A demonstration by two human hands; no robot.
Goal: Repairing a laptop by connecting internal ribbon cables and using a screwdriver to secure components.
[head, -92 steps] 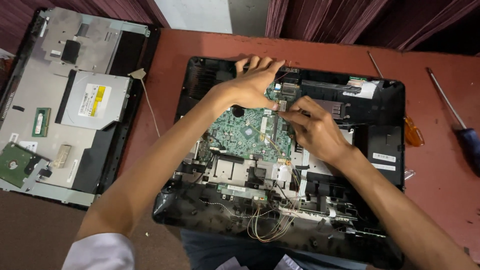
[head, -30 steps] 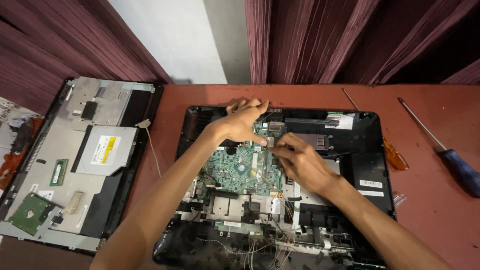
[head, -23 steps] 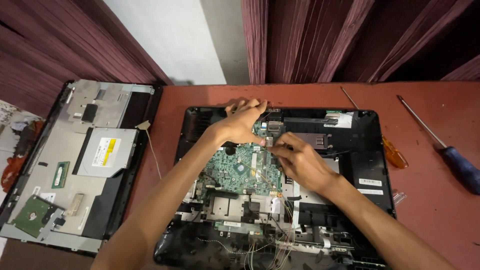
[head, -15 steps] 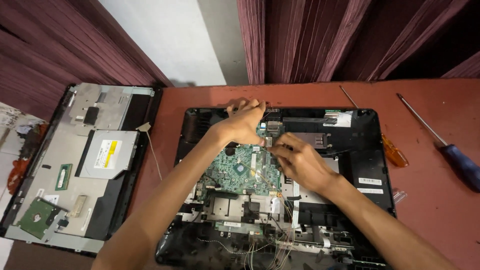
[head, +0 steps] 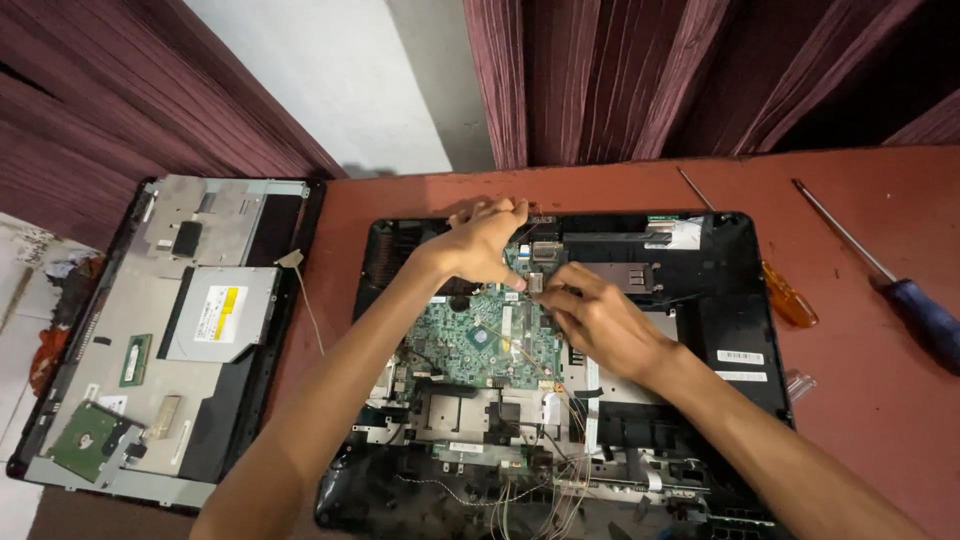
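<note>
Both hands (head: 540,280) unmoved on motherboard (head: 480,340)

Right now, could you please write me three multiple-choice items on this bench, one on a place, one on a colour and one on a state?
1. Where does the blue-handled screwdriver lie?
A. right of the opened computer
B. on the circuit board
C. on the floor

2. What colour is the circuit board?
A. red
B. green
C. white

3. What is the left hand doing?
A. gripping a screwdriver
B. resting flat on the table
C. working at the board's top edge with the right hand

Key: 1 A, it lies on the red table; 2 B, clearly green; 3 C, both hands' fingers meet there.
</note>
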